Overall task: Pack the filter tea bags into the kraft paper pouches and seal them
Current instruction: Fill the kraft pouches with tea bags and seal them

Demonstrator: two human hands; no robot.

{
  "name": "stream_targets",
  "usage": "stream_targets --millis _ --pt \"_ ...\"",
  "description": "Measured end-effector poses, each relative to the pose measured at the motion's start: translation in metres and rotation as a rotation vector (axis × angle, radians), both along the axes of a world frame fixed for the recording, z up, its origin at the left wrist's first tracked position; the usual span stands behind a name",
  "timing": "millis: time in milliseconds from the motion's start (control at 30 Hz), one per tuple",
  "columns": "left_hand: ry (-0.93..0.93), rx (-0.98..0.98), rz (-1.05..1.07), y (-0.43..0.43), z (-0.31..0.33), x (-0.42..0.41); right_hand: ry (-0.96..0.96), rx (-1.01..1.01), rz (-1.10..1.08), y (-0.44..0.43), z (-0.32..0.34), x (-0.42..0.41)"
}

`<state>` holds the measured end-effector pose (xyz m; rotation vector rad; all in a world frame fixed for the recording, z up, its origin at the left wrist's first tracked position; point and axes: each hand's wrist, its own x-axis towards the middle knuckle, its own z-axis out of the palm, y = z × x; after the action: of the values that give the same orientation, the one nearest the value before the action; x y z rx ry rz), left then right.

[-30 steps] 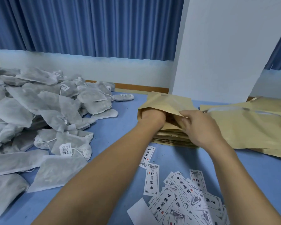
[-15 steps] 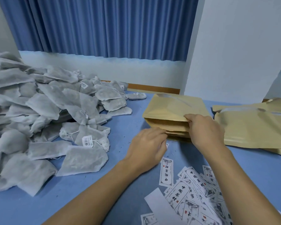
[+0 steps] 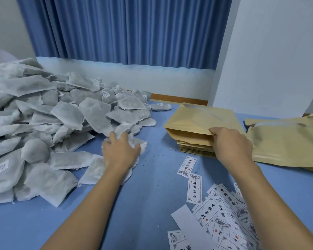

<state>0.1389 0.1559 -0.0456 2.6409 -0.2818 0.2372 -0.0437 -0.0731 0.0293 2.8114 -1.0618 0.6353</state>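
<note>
On the blue table [image 3: 143, 195], the left hand [image 3: 120, 152] spreads its fingers, curling onto a filter tea bag [image 3: 142, 143] at the near edge of the pile [image 3: 61, 120]. Rightward and slightly farther, the right hand [image 3: 231, 145] pinches the top kraft paper pouch [image 3: 201, 120] open, its mouth turned toward the bag.

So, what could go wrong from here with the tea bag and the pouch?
1. The left hand lies on a tea bag at the foot of the pile; pulling it may bring others sliding down.
2. The right hand pinches only one edge of the top kraft pouch; it may slip off the stack.
</note>
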Motion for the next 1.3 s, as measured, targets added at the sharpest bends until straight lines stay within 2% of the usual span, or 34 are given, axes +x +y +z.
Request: stream_targets --millis 167,300,400,433,500,600,667,767,900,1000,1067,1167,1233,1300 --pt "-0.034 -0.167 -0.303 -0.032 -0.004 -0.030 -0.018 0.013 -0.002 -0.001 0.000 0.000" --pt "-0.053 -0.405 -0.528 -0.058 -0.009 -0.066 -0.034 0.028 -0.012 -0.001 0.001 0.000" --pt "-0.073 -0.701 -0.458 -0.059 -0.007 -0.073 -0.051 0.041 -0.011 -0.003 0.001 0.000" --pt "-0.087 -0.743 -0.423 -0.058 -0.007 -0.070 -0.052 0.044 -0.012 -0.004 0.001 -0.001" --pt "-0.100 -0.737 -0.386 -0.055 -0.007 -0.064 -0.054 0.051 -0.013 -0.005 0.001 -0.001" --pt "0.035 -0.810 -0.380 -0.056 -0.006 -0.061 -0.055 0.057 -0.011 -0.005 0.001 -0.001" --pt "0.051 -0.741 -0.377 -0.058 -0.006 -0.059 -0.057 0.068 -0.015 -0.005 0.001 -0.001" --pt "-0.118 -0.700 -0.326 -0.054 0.001 -0.062 -0.062 0.087 -0.015 -0.006 0.002 -0.002" --pt "-0.645 -0.887 -0.359 -0.052 0.016 -0.069 -0.093 0.101 -0.013 -0.009 0.004 -0.003" --pt "-0.877 -0.797 -0.591 -0.055 0.019 -0.082 -0.113 0.105 -0.020 -0.010 0.006 -0.004" --pt "-0.943 -0.716 -0.743 -0.061 0.018 -0.091 -0.113 0.112 -0.019 -0.011 0.008 -0.005" --pt "-0.973 -0.600 -0.850 -0.076 0.022 -0.103 -0.105 0.119 0.002 -0.010 0.013 -0.007" --pt "-0.878 -0.481 -0.896 -0.089 0.027 -0.108 -0.110 0.144 0.030 -0.011 0.017 -0.009" --pt "-0.589 -0.284 -0.894 -0.107 0.035 -0.113 -0.120 0.176 0.068 -0.012 0.022 -0.012"
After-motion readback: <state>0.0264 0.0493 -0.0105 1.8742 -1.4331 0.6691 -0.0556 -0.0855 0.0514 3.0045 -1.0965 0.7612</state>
